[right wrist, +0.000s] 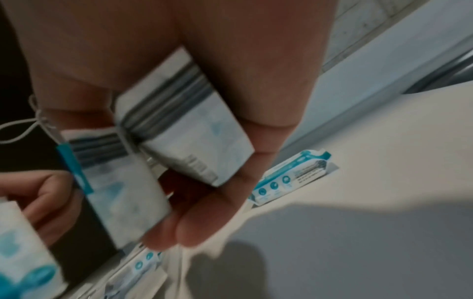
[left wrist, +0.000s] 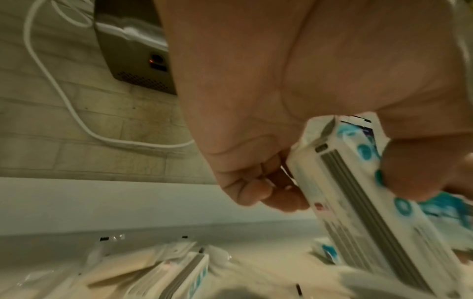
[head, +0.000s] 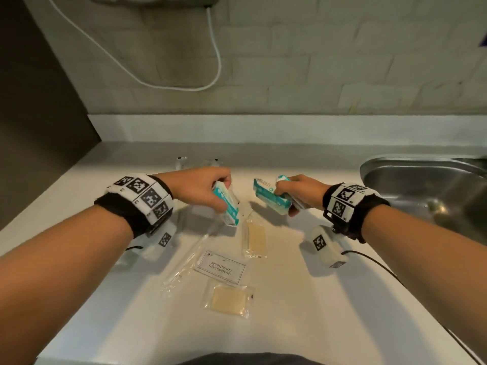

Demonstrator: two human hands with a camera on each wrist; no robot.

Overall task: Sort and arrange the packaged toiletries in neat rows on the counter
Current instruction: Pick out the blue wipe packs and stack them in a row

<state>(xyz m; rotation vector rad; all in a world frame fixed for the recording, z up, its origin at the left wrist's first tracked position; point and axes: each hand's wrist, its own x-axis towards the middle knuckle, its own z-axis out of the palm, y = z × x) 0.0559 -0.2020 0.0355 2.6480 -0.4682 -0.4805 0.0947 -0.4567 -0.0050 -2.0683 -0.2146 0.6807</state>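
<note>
Setting: kitchenette or hotel-type washroom. Evidence: pale counter [head: 303, 299] w/ upstand, stainless sink [head: 421, 180] at right, tiled wall [head: 316, 61], wall-mounted appliance [left wrist: 133, 50] w/ white cable [head: 216, 48].

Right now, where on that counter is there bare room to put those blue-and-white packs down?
Bare counter lies between the soap sachets and the sink, and along the back under the wall. The middle is crowded: the shampoo packet, sachets and a clear sleeve lie close below both hands.
</note>
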